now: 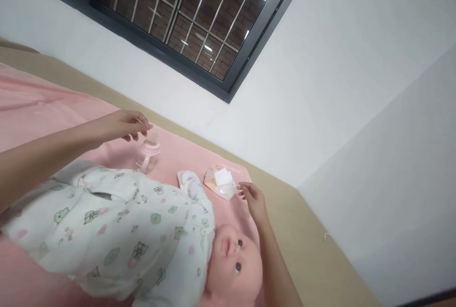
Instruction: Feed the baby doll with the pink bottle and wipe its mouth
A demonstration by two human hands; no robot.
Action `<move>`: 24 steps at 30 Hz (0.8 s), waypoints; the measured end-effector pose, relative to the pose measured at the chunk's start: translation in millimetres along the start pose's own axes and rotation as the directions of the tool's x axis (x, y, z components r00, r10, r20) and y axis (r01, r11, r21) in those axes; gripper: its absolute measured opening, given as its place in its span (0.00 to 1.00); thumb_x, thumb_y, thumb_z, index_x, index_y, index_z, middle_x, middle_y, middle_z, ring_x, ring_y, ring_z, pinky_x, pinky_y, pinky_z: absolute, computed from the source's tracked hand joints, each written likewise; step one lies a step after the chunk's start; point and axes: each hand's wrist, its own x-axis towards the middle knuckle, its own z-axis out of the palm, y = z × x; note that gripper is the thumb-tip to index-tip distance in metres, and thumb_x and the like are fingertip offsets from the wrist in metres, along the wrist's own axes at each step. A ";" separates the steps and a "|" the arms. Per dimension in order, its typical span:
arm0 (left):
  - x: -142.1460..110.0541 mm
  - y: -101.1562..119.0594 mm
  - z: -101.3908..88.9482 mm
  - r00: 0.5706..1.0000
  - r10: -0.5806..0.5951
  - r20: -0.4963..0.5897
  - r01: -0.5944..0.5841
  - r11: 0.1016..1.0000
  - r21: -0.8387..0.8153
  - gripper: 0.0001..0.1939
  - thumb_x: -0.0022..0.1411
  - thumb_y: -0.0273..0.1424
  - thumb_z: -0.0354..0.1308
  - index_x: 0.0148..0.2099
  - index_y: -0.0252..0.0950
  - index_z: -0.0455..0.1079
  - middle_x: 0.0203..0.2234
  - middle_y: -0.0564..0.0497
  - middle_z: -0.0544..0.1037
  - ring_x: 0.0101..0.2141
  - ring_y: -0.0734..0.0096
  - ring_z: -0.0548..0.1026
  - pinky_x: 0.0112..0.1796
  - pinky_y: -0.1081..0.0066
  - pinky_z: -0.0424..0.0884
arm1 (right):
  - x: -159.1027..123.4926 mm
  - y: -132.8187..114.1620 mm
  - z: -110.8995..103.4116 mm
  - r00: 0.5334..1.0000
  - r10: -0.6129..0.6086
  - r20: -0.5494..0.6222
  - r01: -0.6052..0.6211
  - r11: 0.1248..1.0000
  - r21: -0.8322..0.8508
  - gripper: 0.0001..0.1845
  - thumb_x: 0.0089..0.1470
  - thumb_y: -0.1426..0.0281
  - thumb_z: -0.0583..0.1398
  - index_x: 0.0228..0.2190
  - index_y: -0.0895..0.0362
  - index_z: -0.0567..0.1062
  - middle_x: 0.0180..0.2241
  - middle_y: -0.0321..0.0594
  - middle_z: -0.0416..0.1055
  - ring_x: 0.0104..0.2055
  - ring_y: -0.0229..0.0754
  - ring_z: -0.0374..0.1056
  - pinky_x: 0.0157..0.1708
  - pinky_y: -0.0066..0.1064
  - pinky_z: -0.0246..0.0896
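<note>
While the left hand [133, 124] is hanging with loosely bent fingers, seemingly gripping nothing, a clear baby bottle with pink collar and handles [147, 155] is standing just beside its fingertips; contact is unclear. The right hand [253, 198], relaxed and apparently empty, is hovering beside a pale plastic packet bearing a white square [228, 192]. A low left-hand sweep might be risking a toppled bottle, given the soft pink cloth [171, 150]. Nearer, a doll in white printed clothing [153, 236] is lying between the forearms, obstructing that side.
</note>
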 end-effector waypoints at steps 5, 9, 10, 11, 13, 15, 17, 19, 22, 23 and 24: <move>16.2 -28.9 -1.4 1.000 0.004 0.006 -0.005 0.975 0.220 0.39 0.48 0.53 0.60 0.56 0.35 0.61 0.35 0.53 0.73 0.34 0.69 0.72 0.32 0.75 0.67 | -21.5 32.6 -5.4 0.943 -0.182 -0.279 0.078 0.935 -0.345 0.23 0.54 0.56 0.50 0.41 0.57 0.73 0.46 0.51 0.71 0.51 0.53 0.62 0.49 0.44 0.57; 19.9 -46.5 0.6 0.982 0.075 0.172 -0.123 0.949 0.289 0.43 0.45 0.46 0.62 0.62 0.35 0.57 0.41 0.52 0.74 0.35 0.72 0.75 0.37 0.72 0.68 | -31.4 60.6 -4.0 0.955 -0.161 -0.250 0.048 0.914 -0.403 0.27 0.53 0.58 0.51 0.50 0.59 0.67 0.51 0.53 0.65 0.58 0.56 0.55 0.55 0.48 0.52; 19.6 -49.0 1.4 0.974 0.089 0.207 -0.148 0.946 0.290 0.44 0.44 0.43 0.63 0.62 0.34 0.57 0.42 0.51 0.73 0.36 0.72 0.75 0.38 0.72 0.68 | -31.9 66.4 -2.6 0.962 -0.131 -0.239 0.030 0.922 -0.385 0.28 0.53 0.58 0.51 0.52 0.59 0.65 0.52 0.53 0.64 0.59 0.56 0.54 0.56 0.48 0.52; 19.1 -51.0 2.3 0.969 0.101 0.228 -0.166 0.944 0.287 0.43 0.44 0.41 0.62 0.62 0.33 0.57 0.44 0.49 0.73 0.37 0.72 0.75 0.38 0.72 0.68 | -31.8 71.3 -1.0 0.970 -0.099 -0.222 0.011 0.931 -0.364 0.29 0.52 0.58 0.52 0.53 0.59 0.64 0.53 0.54 0.63 0.58 0.55 0.55 0.56 0.48 0.53; 18.3 -53.5 5.0 0.961 0.122 0.247 -0.191 0.940 0.282 0.41 0.45 0.38 0.60 0.61 0.30 0.57 0.45 0.47 0.73 0.37 0.72 0.75 0.37 0.73 0.68 | -30.8 78.7 2.2 0.981 -0.057 -0.185 -0.009 0.940 -0.341 0.31 0.51 0.59 0.53 0.54 0.60 0.62 0.54 0.55 0.61 0.58 0.55 0.57 0.57 0.47 0.53; 18.6 -55.8 8.9 0.955 0.130 0.265 -0.204 0.939 0.276 0.39 0.45 0.37 0.58 0.60 0.29 0.58 0.46 0.46 0.73 0.38 0.70 0.75 0.38 0.73 0.68 | -29.9 83.0 4.4 0.985 -0.054 -0.163 -0.008 0.935 -0.354 0.33 0.49 0.60 0.54 0.55 0.60 0.60 0.54 0.56 0.59 0.58 0.55 0.58 0.57 0.47 0.53; 20.6 -58.6 13.7 0.951 0.124 0.284 -0.201 0.945 0.258 0.36 0.45 0.36 0.56 0.58 0.31 0.60 0.48 0.46 0.73 0.42 0.65 0.74 0.41 0.71 0.69 | -30.0 85.0 5.4 0.983 -0.069 -0.170 -0.001 0.924 -0.383 0.33 0.48 0.62 0.54 0.56 0.61 0.59 0.55 0.56 0.57 0.59 0.55 0.57 0.58 0.46 0.53; 23.5 -61.9 18.9 0.953 0.118 0.279 -0.186 0.955 0.232 0.35 0.46 0.37 0.55 0.57 0.33 0.60 0.50 0.45 0.72 0.45 0.60 0.73 0.44 0.67 0.69 | -31.1 85.7 5.6 0.979 -0.070 -0.190 -0.011 0.918 -0.396 0.34 0.48 0.63 0.54 0.57 0.61 0.58 0.56 0.57 0.56 0.59 0.56 0.56 0.56 0.45 0.56; 25.4 -65.1 26.1 0.963 0.108 0.247 -0.167 0.959 0.229 0.37 0.42 0.41 0.58 0.55 0.35 0.59 0.49 0.43 0.72 0.46 0.54 0.72 0.45 0.63 0.69 | -33.0 86.0 5.3 0.977 -0.052 -0.209 -0.033 0.921 -0.387 0.36 0.49 0.62 0.54 0.58 0.62 0.57 0.57 0.58 0.55 0.60 0.56 0.57 0.55 0.45 0.58; 24.5 -65.1 28.3 0.967 0.112 0.231 -0.168 0.956 0.241 0.38 0.41 0.42 0.60 0.55 0.36 0.59 0.48 0.43 0.73 0.45 0.53 0.73 0.45 0.62 0.69 | -33.3 86.0 5.3 0.977 -0.046 -0.208 -0.039 0.922 -0.384 0.36 0.49 0.61 0.53 0.58 0.63 0.56 0.57 0.58 0.54 0.60 0.56 0.56 0.55 0.45 0.58; 22.8 -64.5 30.5 0.972 0.120 0.204 -0.171 0.951 0.257 0.38 0.40 0.45 0.61 0.54 0.36 0.59 0.46 0.43 0.74 0.44 0.51 0.73 0.45 0.62 0.69 | -33.5 85.9 5.5 0.978 -0.041 -0.206 -0.042 0.923 -0.383 0.37 0.50 0.61 0.53 0.58 0.64 0.56 0.57 0.59 0.54 0.60 0.57 0.56 0.55 0.45 0.58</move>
